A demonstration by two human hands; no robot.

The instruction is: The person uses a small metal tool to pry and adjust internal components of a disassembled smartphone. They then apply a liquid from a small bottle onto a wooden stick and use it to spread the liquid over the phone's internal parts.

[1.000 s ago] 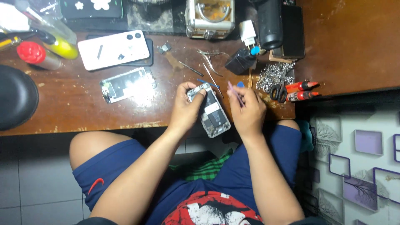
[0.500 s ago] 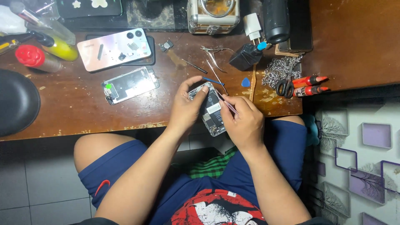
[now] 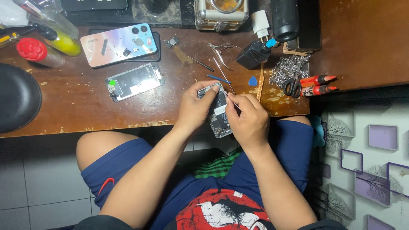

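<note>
An opened phone body (image 3: pixel 217 111) with its insides showing is held over the desk's front edge. My left hand (image 3: pixel 194 106) grips its top left corner and side. My right hand (image 3: pixel 249 119) holds a thin metal tool (image 3: pixel 230 100), its tip resting on the phone's upper right corner. Part of the phone is hidden under my right fingers.
On the wooden desk (image 3: pixel 76 106) lie a phone back cover (image 3: pixel 121 44), a loose phone frame (image 3: pixel 135 81), tweezers (image 3: pixel 221 57), a blue pick (image 3: pixel 253 81), scissors (image 3: pixel 292 83), two orange-tipped tubes (image 3: pixel 317 85), a chain pile (image 3: pixel 286 68), a red-capped bottle (image 3: pixel 36 52) and a black round object (image 3: pixel 17 96).
My right hand has come down from beside the phone onto it, bringing the tool tip to its upper right corner. My left hand keeps its grip.
</note>
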